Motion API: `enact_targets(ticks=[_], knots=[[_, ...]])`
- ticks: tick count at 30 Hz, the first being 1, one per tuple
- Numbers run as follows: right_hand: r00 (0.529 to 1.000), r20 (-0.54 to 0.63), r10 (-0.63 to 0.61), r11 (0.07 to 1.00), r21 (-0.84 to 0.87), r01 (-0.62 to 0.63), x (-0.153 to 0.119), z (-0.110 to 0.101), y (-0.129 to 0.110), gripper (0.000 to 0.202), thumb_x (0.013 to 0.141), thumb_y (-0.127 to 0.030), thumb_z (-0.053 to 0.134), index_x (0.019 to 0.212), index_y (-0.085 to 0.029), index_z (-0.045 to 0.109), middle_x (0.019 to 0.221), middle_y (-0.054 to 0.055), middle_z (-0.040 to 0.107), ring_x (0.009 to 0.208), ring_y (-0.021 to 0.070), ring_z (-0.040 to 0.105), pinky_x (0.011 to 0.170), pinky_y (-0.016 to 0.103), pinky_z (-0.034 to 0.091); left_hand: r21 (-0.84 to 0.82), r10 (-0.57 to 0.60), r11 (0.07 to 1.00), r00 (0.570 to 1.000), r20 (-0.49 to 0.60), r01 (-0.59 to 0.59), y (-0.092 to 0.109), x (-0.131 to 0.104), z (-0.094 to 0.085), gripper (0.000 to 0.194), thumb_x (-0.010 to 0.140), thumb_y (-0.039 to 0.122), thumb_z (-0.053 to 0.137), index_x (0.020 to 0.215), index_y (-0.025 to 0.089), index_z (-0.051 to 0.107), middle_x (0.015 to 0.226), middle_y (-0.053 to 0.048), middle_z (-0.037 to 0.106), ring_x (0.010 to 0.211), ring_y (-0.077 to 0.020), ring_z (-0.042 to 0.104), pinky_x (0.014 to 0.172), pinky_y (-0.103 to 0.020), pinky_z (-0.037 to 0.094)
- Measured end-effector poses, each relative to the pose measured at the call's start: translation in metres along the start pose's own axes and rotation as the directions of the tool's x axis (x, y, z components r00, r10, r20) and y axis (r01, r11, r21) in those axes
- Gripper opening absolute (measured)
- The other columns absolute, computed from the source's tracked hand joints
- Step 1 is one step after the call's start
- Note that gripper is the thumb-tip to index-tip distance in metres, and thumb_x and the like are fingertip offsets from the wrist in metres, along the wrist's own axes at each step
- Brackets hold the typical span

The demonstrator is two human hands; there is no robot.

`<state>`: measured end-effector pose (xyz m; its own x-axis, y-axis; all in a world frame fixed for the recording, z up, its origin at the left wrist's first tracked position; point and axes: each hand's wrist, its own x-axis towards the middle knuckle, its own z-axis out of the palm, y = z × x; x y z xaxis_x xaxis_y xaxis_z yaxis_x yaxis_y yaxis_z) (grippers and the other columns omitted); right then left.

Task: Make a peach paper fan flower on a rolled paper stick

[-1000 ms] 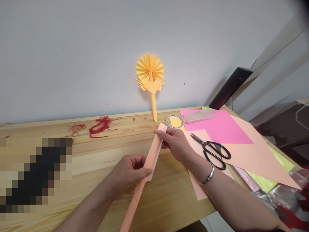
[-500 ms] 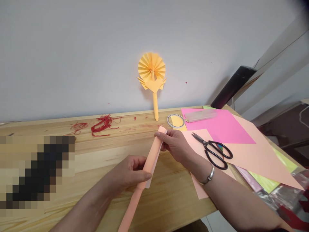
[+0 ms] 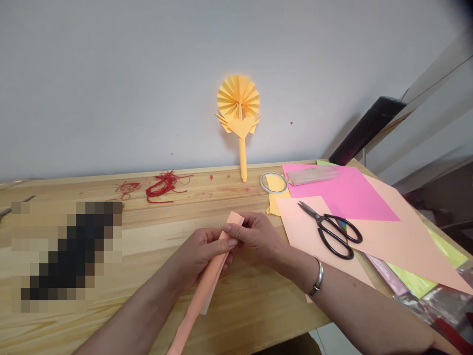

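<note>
A peach paper tube (image 3: 207, 283) slants up from the bottom edge, with a pale flap along its right side. My left hand (image 3: 201, 251) is closed around its upper part, thumb on top. My right hand (image 3: 258, 234) pinches the paper near the upper end, its thumb close to the left thumb. Some fingers are hidden behind the paper. Beyond the hands, a yellow paper fan flower (image 3: 238, 98) on a rolled stem leans upright against the wall. To the right, black-handled scissors (image 3: 327, 229) lie partly open on a peach sheet (image 3: 295, 217).
Red thread (image 3: 162, 186) lies at the back left. A tape ring (image 3: 273, 183) rests on yellow paper. Pink paper (image 3: 365, 192), more coloured sheets and a leaning black cylinder (image 3: 365, 130) are on the right. A blurred dark object (image 3: 70, 251) is at left.
My right hand has come down toward my left, and the tube's upper end is lower. The two thumbs are now close together. The view has shifted slightly.
</note>
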<state>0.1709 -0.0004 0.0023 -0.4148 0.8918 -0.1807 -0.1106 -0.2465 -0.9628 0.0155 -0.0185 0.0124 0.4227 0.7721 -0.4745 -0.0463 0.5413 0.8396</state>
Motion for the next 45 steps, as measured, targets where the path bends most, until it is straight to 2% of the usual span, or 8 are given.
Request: enact_targets(ticks=[8,10,13,17,23,29,38,45], knots=[[0.997,0.075,0.033,0.992,0.119,-0.041,0.002,0.002,0.000,0.031,0.072,-0.040,0.067,0.060,-0.014,0.055,0.050,-0.001,0.055,0.046,0.0106,0.051,0.050,0.024,0.040,-0.110,0.000,0.994,0.999,0.033,0.003,-0.007,0.003,0.003,0.017,0.071,0.030,0.068,0.074,0.015,0.062,0.061,-0.001,0.059,0.046,-0.0086,0.050,0.042,-0.020,0.036],[0.995,0.090,0.037,0.990,0.130,-0.048,0.003,0.001,0.001,0.030,0.073,-0.039,0.067,0.061,-0.014,0.056,0.049,-0.001,0.056,0.047,0.0112,0.053,0.051,0.024,0.040,-0.109,0.022,0.994,0.998,0.057,-0.016,-0.008,0.003,0.003,0.017,0.074,0.031,0.066,0.074,0.015,0.061,0.064,-0.001,0.059,0.044,-0.0076,0.049,0.040,-0.019,0.034],[0.993,0.111,0.039,0.989,0.139,-0.054,0.003,0.000,0.004,0.028,0.075,-0.039,0.065,0.063,-0.014,0.058,0.051,0.001,0.059,0.049,0.0125,0.055,0.055,0.026,0.042,-0.081,0.043,0.996,0.994,0.096,-0.035,-0.007,0.001,0.003,0.021,0.078,0.031,0.061,0.066,0.014,0.058,0.056,0.001,0.055,0.038,-0.0046,0.042,0.038,-0.018,0.029],[0.995,0.091,0.034,0.998,0.051,-0.039,0.003,-0.003,0.005,0.029,0.075,-0.041,0.064,0.065,-0.013,0.060,0.056,0.002,0.060,0.054,0.0126,0.055,0.058,0.026,0.040,-0.067,0.046,0.997,0.992,0.121,-0.038,-0.006,0.001,0.004,0.027,0.081,0.031,0.057,0.061,0.014,0.054,0.048,0.004,0.047,0.035,-0.0029,0.036,0.038,-0.018,0.024],[1.000,0.011,0.017,0.997,-0.073,-0.016,0.006,-0.015,-0.006,0.034,0.072,-0.046,0.066,0.065,-0.013,0.060,0.057,-0.002,0.050,0.053,0.0077,0.041,0.051,0.023,0.029,-0.023,0.032,0.999,0.999,0.036,-0.032,-0.004,0.001,0.004,0.028,0.080,0.034,0.059,0.060,0.015,0.051,0.049,0.005,0.044,0.037,-0.0027,0.034,0.036,-0.017,0.023],[0.999,-0.043,0.021,0.990,-0.136,-0.027,0.010,-0.025,-0.009,0.034,0.070,-0.047,0.068,0.070,-0.013,0.063,0.059,-0.002,0.051,0.054,0.0077,0.040,0.053,0.023,0.030,-0.033,0.023,0.999,0.999,-0.023,-0.024,0.000,-0.001,0.004,0.017,0.079,0.035,0.059,0.080,0.019,0.053,0.054,0.007,0.047,0.036,-0.0017,0.030,0.034,-0.014,0.019],[0.999,-0.029,0.030,0.991,-0.128,-0.034,0.007,-0.022,-0.012,0.024,0.074,-0.037,0.064,0.070,-0.013,0.065,0.061,-0.001,0.054,0.056,0.0083,0.043,0.054,0.024,0.032,0.022,0.065,0.998,0.998,-0.017,-0.065,0.001,-0.002,0.005,0.029,0.083,0.041,0.053,0.105,0.022,0.051,0.052,0.008,0.045,0.036,-0.0027,0.030,0.033,-0.013,0.019],[0.999,-0.024,0.034,0.990,-0.134,-0.037,0.007,-0.023,-0.013,0.021,0.073,-0.033,0.063,0.070,-0.013,0.063,0.061,-0.001,0.053,0.056,0.0084,0.043,0.055,0.024,0.032,0.046,0.075,0.996,0.997,-0.017,-0.074,0.003,-0.003,0.007,0.032,0.085,0.039,0.049,0.112,0.024,0.048,0.051,0.007,0.048,0.034,-0.0033,0.030,0.032,-0.013,0.020]])
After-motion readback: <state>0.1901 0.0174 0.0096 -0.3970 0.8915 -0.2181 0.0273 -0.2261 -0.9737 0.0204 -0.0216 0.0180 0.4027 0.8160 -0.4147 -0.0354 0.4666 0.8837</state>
